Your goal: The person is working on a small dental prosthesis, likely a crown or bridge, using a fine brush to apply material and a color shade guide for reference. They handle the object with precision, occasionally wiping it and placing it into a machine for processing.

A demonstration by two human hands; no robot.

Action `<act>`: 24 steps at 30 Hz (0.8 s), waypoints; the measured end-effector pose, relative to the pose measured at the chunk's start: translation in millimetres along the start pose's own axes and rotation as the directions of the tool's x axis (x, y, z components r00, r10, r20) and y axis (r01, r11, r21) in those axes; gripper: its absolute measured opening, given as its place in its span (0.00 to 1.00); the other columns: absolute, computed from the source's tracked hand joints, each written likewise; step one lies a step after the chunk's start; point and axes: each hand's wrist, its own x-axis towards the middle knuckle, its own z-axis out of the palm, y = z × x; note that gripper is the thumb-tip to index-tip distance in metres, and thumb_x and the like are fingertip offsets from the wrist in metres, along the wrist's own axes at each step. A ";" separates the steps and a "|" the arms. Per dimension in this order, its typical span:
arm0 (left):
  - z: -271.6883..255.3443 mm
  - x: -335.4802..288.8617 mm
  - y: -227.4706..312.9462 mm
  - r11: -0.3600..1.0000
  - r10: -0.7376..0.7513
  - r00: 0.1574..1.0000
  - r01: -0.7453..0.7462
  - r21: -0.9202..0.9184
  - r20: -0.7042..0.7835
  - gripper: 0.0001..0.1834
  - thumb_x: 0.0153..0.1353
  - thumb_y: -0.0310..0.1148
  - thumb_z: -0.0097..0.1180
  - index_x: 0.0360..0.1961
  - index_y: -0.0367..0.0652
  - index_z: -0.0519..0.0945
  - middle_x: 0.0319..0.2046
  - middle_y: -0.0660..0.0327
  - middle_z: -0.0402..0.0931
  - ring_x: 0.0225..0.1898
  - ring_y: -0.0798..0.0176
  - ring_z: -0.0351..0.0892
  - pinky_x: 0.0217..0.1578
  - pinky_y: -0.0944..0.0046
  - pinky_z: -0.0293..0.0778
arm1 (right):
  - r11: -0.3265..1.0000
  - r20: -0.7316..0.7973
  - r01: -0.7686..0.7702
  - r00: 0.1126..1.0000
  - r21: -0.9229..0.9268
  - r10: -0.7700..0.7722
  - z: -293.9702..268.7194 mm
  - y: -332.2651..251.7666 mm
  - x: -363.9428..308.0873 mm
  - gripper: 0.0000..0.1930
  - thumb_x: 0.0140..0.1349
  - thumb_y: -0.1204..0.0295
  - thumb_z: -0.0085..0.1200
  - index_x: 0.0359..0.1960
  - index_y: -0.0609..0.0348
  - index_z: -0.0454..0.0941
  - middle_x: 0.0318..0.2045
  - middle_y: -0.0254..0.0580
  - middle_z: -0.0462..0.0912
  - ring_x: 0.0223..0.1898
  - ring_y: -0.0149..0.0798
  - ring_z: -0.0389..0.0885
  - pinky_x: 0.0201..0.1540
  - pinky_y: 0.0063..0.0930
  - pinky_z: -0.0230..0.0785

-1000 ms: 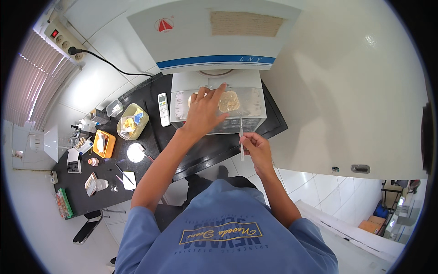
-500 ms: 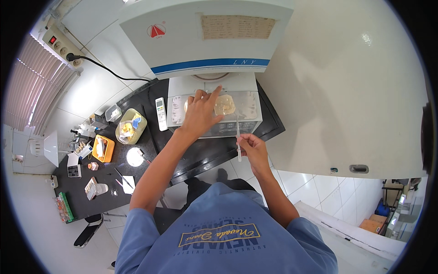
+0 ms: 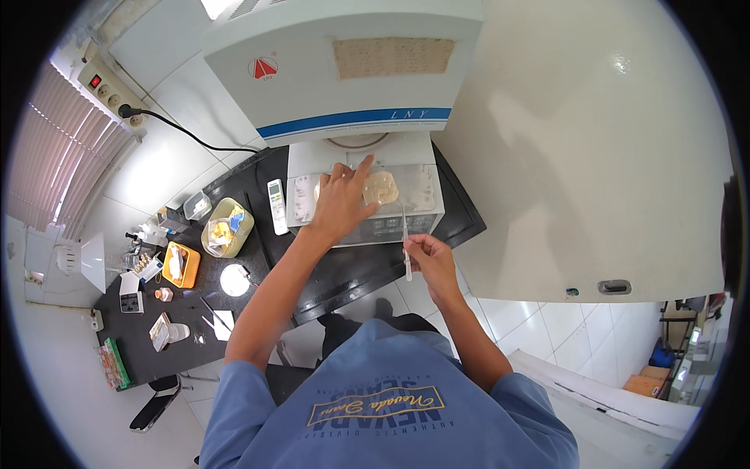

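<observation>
My left hand (image 3: 340, 203) rests over the front ledge of a white benchtop machine (image 3: 363, 78), palm down with thumb and index finger spread apart. Between thumb and index lies a flat, yellowish, translucent piece (image 3: 380, 189) with small pale bits on it; whether I touch it I cannot tell. The edge of another pale round thing peeks out beside my left wrist side of the hand. My right hand (image 3: 431, 262) pinches a slim silver-white tool (image 3: 407, 254), held upright in front of the ledge. Its thin far end reaches close to the yellowish piece's right edge.
A white remote control (image 3: 276, 206) lies left of the machine on the black counter (image 3: 312, 281). Farther left stand a cream basket (image 3: 248, 238), an orange tray (image 3: 181, 266) and small bottles. A large cream cabinet surface (image 3: 578, 180) fills the right side.
The view has shifted slightly, so the machine and counter sit a little lower and to the left or right. Both hands keep nearly the same pose; the tool stays in my right hand.
</observation>
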 end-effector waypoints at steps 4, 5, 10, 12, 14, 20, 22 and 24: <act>-4.1 2.2 3.3 0.999 -0.045 0.997 0.046 -0.014 0.057 0.50 0.48 0.38 0.71 0.72 0.42 0.61 0.52 0.59 0.81 0.56 0.48 0.70 0.56 0.48 0.64 | 1.000 0.003 0.003 1.000 0.017 -0.003 -1.4 5.2 2.9 0.08 0.66 0.70 0.59 0.41 0.60 0.81 0.31 0.29 0.82 0.29 0.23 0.78 0.34 0.19 0.70; -4.6 2.8 3.6 0.999 -0.049 0.997 0.050 -0.017 0.064 0.50 0.47 0.38 0.71 0.72 0.42 0.60 0.52 0.59 0.81 0.56 0.48 0.70 0.56 0.48 0.64 | 1.000 0.003 0.003 1.000 0.013 -0.003 -1.8 6.2 4.2 0.08 0.66 0.70 0.59 0.41 0.60 0.81 0.31 0.29 0.82 0.29 0.23 0.78 0.34 0.19 0.70; -1.6 1.7 1.0 0.998 -0.053 0.997 0.054 -0.017 0.060 0.51 0.47 0.38 0.72 0.72 0.42 0.60 0.52 0.60 0.82 0.56 0.48 0.70 0.56 0.48 0.63 | 1.000 0.005 -0.007 1.000 0.004 0.007 -0.1 9.5 6.7 0.08 0.66 0.70 0.58 0.41 0.60 0.81 0.30 0.29 0.82 0.29 0.23 0.77 0.33 0.18 0.69; -1.4 1.3 0.9 0.998 -0.051 0.997 0.052 -0.021 0.054 0.51 0.47 0.38 0.72 0.72 0.42 0.60 0.52 0.60 0.82 0.56 0.48 0.70 0.56 0.48 0.63 | 1.000 0.001 -0.005 1.000 -0.008 0.005 0.4 10.3 7.6 0.08 0.66 0.70 0.59 0.40 0.60 0.81 0.30 0.29 0.82 0.28 0.23 0.77 0.33 0.18 0.69; -2.0 1.0 1.9 0.999 -0.046 0.998 0.048 -0.025 0.048 0.51 0.47 0.38 0.72 0.72 0.42 0.61 0.52 0.60 0.82 0.55 0.49 0.70 0.56 0.48 0.64 | 1.000 0.004 -0.005 1.000 -0.013 0.005 0.0 10.3 8.3 0.08 0.66 0.69 0.59 0.40 0.60 0.81 0.30 0.29 0.81 0.28 0.23 0.77 0.33 0.18 0.69; -1.7 0.8 1.1 0.998 -0.056 0.997 0.057 -0.025 0.051 0.51 0.47 0.39 0.72 0.72 0.42 0.61 0.52 0.60 0.82 0.55 0.49 0.71 0.56 0.48 0.64 | 1.000 0.010 0.013 1.000 -0.004 -0.013 1.4 10.7 14.5 0.10 0.65 0.68 0.60 0.41 0.62 0.82 0.29 0.31 0.82 0.29 0.24 0.78 0.33 0.19 0.72; -0.5 0.3 0.2 0.999 -0.047 0.998 0.048 -0.025 0.042 0.51 0.47 0.39 0.72 0.72 0.42 0.61 0.52 0.60 0.82 0.55 0.49 0.71 0.56 0.49 0.64 | 1.000 0.006 0.017 1.000 -0.007 -0.017 3.0 10.8 16.1 0.10 0.65 0.68 0.60 0.40 0.62 0.82 0.29 0.31 0.82 0.29 0.24 0.79 0.33 0.19 0.71; -0.4 0.3 0.1 0.999 -0.043 0.998 0.044 -0.025 0.038 0.51 0.47 0.39 0.72 0.72 0.42 0.61 0.51 0.60 0.82 0.55 0.49 0.71 0.56 0.49 0.64 | 1.000 0.009 0.026 1.000 -0.010 -0.026 3.7 12.1 18.8 0.10 0.65 0.68 0.60 0.41 0.62 0.82 0.30 0.31 0.82 0.29 0.24 0.79 0.33 0.19 0.71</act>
